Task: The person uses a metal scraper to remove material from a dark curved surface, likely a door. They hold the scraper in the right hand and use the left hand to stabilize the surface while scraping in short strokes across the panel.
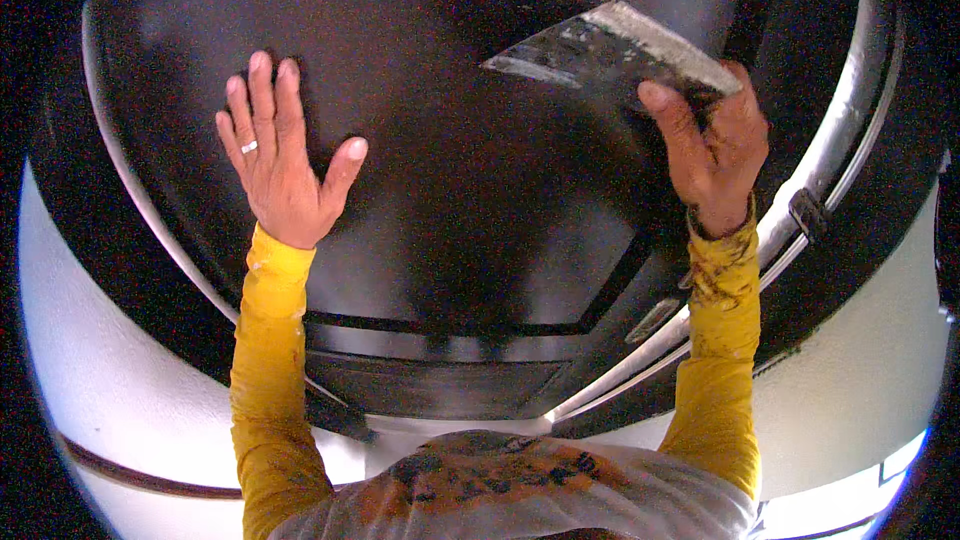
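My left hand (290, 155) is spread, palm toward a broad dark brown door-like panel (430, 210); it appears to lie flat against the surface. A ring (249, 147) sits on one finger, and nothing is held there. At the right, my right hand (715, 145) pinches one end of a flat, angular dark sheet (600, 50) between thumb and fingers. Whitish smears run along the sheet's upper edge and its left tip. Its exact kind cannot be made out. The sheet lies over the panel, and whether it touches is unclear.
A pale edge strip (820, 160) curves down the panel's right side, with a dark metal fitting (808, 215) on it. Another light strip (115, 150) borders the left. White walls (850, 350) flank the dark frame. Yellow sleeves (270, 340) cover my forearms.
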`<state>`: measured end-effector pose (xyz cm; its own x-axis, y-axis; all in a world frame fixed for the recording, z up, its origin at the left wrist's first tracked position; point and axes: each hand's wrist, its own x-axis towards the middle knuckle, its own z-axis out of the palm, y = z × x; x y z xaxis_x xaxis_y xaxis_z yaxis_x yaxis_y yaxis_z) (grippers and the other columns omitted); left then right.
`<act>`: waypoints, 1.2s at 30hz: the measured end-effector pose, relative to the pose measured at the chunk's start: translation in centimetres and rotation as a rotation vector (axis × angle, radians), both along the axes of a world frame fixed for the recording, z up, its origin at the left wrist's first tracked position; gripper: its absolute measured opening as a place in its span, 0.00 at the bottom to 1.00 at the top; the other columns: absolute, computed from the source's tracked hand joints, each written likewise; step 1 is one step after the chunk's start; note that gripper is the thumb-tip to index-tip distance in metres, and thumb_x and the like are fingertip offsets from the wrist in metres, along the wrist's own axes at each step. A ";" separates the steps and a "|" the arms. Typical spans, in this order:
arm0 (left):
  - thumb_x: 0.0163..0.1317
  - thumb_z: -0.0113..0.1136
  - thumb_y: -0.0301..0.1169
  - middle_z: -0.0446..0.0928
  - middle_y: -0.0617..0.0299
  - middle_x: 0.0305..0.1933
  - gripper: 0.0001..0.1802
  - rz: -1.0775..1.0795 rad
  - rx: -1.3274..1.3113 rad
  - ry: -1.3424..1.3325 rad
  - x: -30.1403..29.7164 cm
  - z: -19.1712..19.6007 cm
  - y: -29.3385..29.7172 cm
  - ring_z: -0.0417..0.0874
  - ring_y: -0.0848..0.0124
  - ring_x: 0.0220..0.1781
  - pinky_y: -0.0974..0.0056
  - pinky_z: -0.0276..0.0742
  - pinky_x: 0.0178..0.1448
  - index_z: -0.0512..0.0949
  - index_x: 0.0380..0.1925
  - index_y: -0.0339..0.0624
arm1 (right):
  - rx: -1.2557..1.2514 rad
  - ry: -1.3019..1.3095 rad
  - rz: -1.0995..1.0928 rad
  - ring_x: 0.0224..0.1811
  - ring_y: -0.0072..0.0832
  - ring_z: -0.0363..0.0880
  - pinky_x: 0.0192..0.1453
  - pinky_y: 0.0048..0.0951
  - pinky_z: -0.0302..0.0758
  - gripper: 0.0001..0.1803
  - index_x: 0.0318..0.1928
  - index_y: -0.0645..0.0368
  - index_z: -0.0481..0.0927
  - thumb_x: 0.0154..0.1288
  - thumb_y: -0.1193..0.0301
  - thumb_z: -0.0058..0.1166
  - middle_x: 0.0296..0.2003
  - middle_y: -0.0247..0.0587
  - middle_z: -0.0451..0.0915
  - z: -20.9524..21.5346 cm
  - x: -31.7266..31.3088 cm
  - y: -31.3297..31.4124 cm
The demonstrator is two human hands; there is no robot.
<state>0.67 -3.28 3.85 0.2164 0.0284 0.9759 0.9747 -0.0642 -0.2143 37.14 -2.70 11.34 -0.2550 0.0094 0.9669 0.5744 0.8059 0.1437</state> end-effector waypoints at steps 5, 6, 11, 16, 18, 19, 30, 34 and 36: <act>0.66 0.48 0.64 0.51 0.51 0.80 0.47 -0.003 -0.003 -0.031 0.4 0.1 -0.2 0.48 0.46 0.81 0.40 0.37 0.79 0.58 0.75 0.42 | 0.033 -0.045 0.144 0.31 0.29 0.84 0.34 0.27 0.78 0.15 0.44 0.65 0.78 0.62 0.71 0.69 0.31 0.44 0.84 -0.3 -1.1 0.8; 0.66 0.48 0.64 0.51 0.52 0.81 0.47 -0.007 -0.002 -0.035 0.4 0.1 -0.1 0.48 0.46 0.81 0.40 0.37 0.79 0.58 0.75 0.42 | 0.044 -0.010 0.174 0.29 0.27 0.83 0.33 0.26 0.77 0.15 0.44 0.65 0.78 0.62 0.71 0.69 0.30 0.43 0.84 -0.3 -1.1 1.1; 0.66 0.48 0.64 0.51 0.53 0.81 0.47 -0.026 0.005 -0.049 0.3 -0.2 0.3 0.48 0.46 0.81 0.39 0.38 0.78 0.59 0.75 0.44 | -0.004 0.039 0.218 0.21 0.20 0.72 0.26 0.26 0.69 0.16 0.46 0.64 0.77 0.62 0.72 0.68 0.27 0.38 0.83 -0.3 -1.0 1.7; 0.65 0.48 0.65 0.51 0.54 0.81 0.47 -0.021 -0.001 -0.055 0.1 -0.4 0.3 0.48 0.46 0.81 0.39 0.39 0.78 0.59 0.75 0.44 | 0.116 -0.062 0.146 0.26 0.21 0.77 0.32 0.24 0.74 0.17 0.48 0.64 0.76 0.63 0.73 0.67 0.30 0.40 0.84 -0.1 -1.5 1.7; 0.65 0.48 0.65 0.51 0.54 0.81 0.47 -0.028 -0.002 -0.056 0.2 -0.3 0.3 0.48 0.47 0.81 0.38 0.39 0.78 0.59 0.75 0.45 | 0.061 0.028 0.213 0.30 0.21 0.79 0.36 0.24 0.75 0.17 0.48 0.64 0.76 0.63 0.73 0.67 0.32 0.41 0.84 -0.1 -1.6 1.7; 0.65 0.48 0.65 0.51 0.54 0.81 0.47 -0.030 -0.002 -0.055 0.2 -0.2 0.3 0.47 0.47 0.81 0.38 0.39 0.78 0.59 0.75 0.45 | 0.034 0.052 0.193 0.29 0.21 0.78 0.35 0.24 0.75 0.17 0.48 0.65 0.76 0.63 0.73 0.67 0.31 0.40 0.84 -0.1 -1.7 1.7; 0.65 0.48 0.65 0.51 0.55 0.81 0.47 -0.036 0.007 -0.063 0.2 -0.3 0.5 0.47 0.47 0.81 0.37 0.39 0.78 0.58 0.75 0.47 | -0.021 0.003 0.196 0.28 0.25 0.83 0.32 0.27 0.76 0.18 0.47 0.69 0.74 0.62 0.73 0.68 0.31 0.43 0.85 -0.9 -3.1 1.5; 0.65 0.48 0.65 0.51 0.54 0.81 0.47 -0.029 -0.003 -0.071 0.5 0.0 -0.7 0.48 0.47 0.81 0.37 0.40 0.77 0.58 0.75 0.47 | 0.026 -0.093 0.091 0.30 0.26 0.83 0.34 0.27 0.77 0.17 0.47 0.68 0.75 0.63 0.73 0.67 0.33 0.44 0.86 -0.1 -2.1 -0.2; 0.65 0.48 0.65 0.52 0.54 0.81 0.47 -0.039 -0.004 -0.067 0.8 0.2 -1.1 0.48 0.47 0.81 0.37 0.40 0.77 0.59 0.75 0.47 | -0.049 -0.003 0.111 0.30 0.26 0.83 0.35 0.27 0.77 0.17 0.47 0.68 0.75 0.63 0.72 0.67 0.33 0.44 0.86 0.1 -2.0 -0.9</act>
